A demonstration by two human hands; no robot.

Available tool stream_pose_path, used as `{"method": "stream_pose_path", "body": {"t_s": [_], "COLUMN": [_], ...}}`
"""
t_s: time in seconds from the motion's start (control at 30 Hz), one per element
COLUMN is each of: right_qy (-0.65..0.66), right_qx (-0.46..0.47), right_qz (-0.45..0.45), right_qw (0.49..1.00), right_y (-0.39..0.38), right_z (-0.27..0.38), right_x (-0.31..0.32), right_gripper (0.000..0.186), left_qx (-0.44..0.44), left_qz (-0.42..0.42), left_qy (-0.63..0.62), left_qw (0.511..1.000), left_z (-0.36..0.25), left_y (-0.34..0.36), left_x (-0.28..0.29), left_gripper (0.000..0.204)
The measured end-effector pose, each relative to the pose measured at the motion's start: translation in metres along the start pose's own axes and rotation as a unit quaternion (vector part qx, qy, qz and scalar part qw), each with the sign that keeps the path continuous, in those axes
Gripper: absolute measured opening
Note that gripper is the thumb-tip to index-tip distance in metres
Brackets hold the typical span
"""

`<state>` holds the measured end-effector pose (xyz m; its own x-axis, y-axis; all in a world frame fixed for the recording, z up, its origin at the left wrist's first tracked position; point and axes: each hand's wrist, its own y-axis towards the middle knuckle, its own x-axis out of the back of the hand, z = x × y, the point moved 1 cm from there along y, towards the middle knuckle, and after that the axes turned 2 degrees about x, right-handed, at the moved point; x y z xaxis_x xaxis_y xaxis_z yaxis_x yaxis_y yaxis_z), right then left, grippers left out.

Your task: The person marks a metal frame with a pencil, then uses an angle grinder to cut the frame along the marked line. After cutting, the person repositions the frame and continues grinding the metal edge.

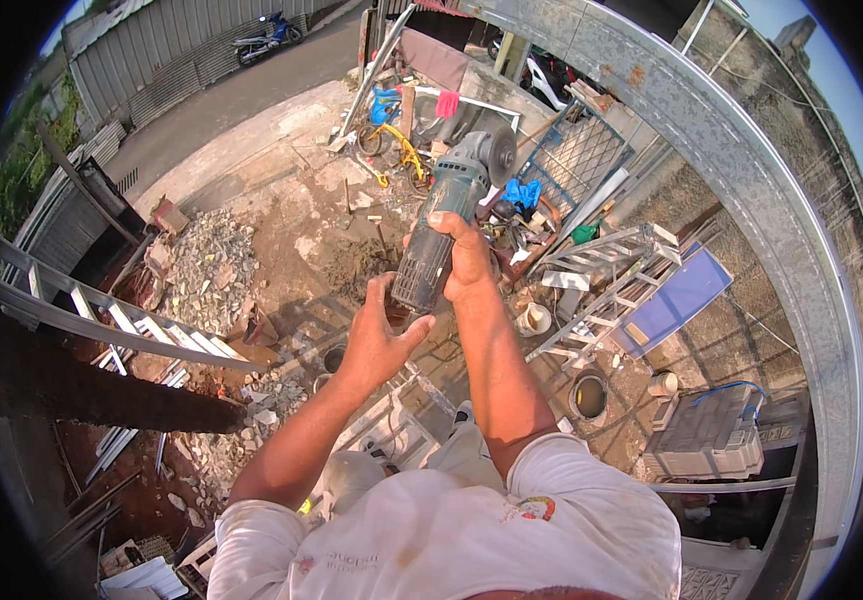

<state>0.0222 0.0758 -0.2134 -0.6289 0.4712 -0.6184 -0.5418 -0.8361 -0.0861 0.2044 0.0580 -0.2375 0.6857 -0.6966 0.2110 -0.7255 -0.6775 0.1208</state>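
Note:
I hold an angle grinder (429,250) out in front of me, high above the ground. Its body is dark green and black, with a grey metal head and a disc (500,155) at the far end, tilted up to the right. My right hand (464,255) is closed around the middle of the body, its thumb on top. At the grinder's near end, my left hand (381,335) cups the tail between thumb and fingers; part of this contact is hidden. The disc touches nothing that I can see.
A curved galvanized steel beam (751,140) arches close by on the right. Ladder rungs (396,430) show beneath me near my shoes. Another ladder (121,320) lies left, beside a rubble heap (211,270). Below right stand a stepladder (606,285), a blue panel (676,300) and stacked blocks (706,435).

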Motion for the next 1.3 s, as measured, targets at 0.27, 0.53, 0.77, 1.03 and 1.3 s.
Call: {"method": "stream_pose_path", "body": {"t_s": [0.27,0.53,0.77,1.03,1.3], "right_qy": [-0.033,-0.057,-0.082,-0.120,-0.071], "right_qx": [0.007,-0.023,-0.012,0.055,0.175], "right_qz": [-0.054,-0.065,-0.037,0.055,0.131], "right_qw": [0.998,0.996,0.996,0.990,0.973], "right_y": [-0.017,-0.021,-0.022,-0.035,-0.012], "right_z": [-0.022,-0.045,-0.051,-0.002,0.081], "right_x": [-0.007,-0.002,-0.005,-0.071,-0.138], "right_gripper": [0.051,0.068,0.069,0.068,0.066], "left_qx": [0.116,0.191,0.183,0.138,0.013], "left_qz": [-0.038,-0.129,-0.002,0.008,-0.048], "left_qy": [0.053,-0.136,0.028,-0.176,-0.049], "left_qw": [0.991,0.964,0.983,0.975,0.998], "left_z": [-0.005,0.018,0.012,-0.026,-0.119], "left_y": [-0.021,-0.043,-0.032,0.004,0.053], "left_x": [0.001,-0.014,0.009,0.033,0.057], "left_gripper": [0.070,0.065,0.066,0.062,0.061]}}
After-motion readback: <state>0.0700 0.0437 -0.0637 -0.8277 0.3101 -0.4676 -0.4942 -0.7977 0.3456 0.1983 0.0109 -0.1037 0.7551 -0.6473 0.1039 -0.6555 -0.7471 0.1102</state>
